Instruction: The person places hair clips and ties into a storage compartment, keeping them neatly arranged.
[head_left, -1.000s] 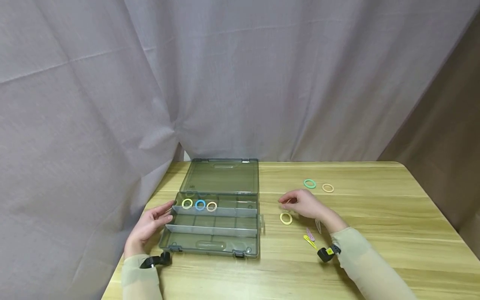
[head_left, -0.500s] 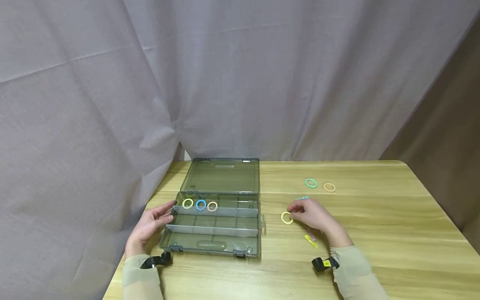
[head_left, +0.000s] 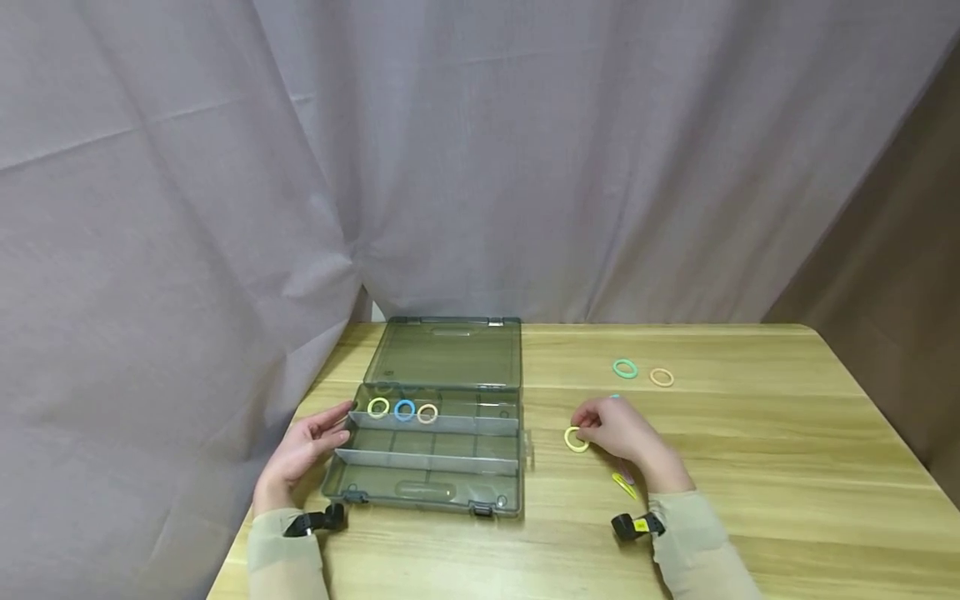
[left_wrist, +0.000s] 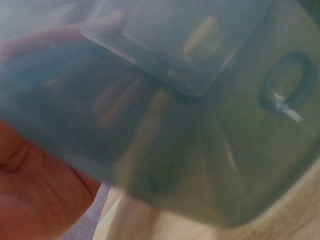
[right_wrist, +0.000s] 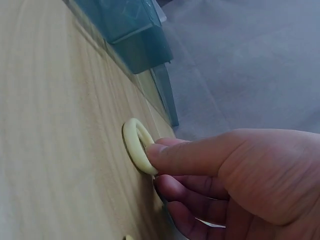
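My right hand (head_left: 618, 429) pinches a pale yellow hair tie (right_wrist: 134, 145) between thumb and fingers. In the right wrist view the hair tie lies tilted, close over the wooden table. My left hand (head_left: 300, 454) rests against the left side of a grey see-through divided box (head_left: 427, 458), fingers fairly straight. The box's lid (head_left: 450, 354) lies open behind it. Its back row holds a yellow hair tie (head_left: 378, 407), a blue hair tie (head_left: 405, 409) and a peach hair tie (head_left: 427, 413). The front two rows hold nothing.
A green hair tie (head_left: 625, 368) and an orange hair tie (head_left: 662, 377) lie at the back right of the table (head_left: 787, 467). A yellow snap hair clip (head_left: 624, 485) lies beside the right wrist, a pink clip (head_left: 626, 472) partly hidden by it. A turquoise bit (head_left: 616, 397) peeks out behind the hand.
My right hand has moved slightly right and down to the pale yellow hair tie and taken hold of its edge. The left hand stays at the box.
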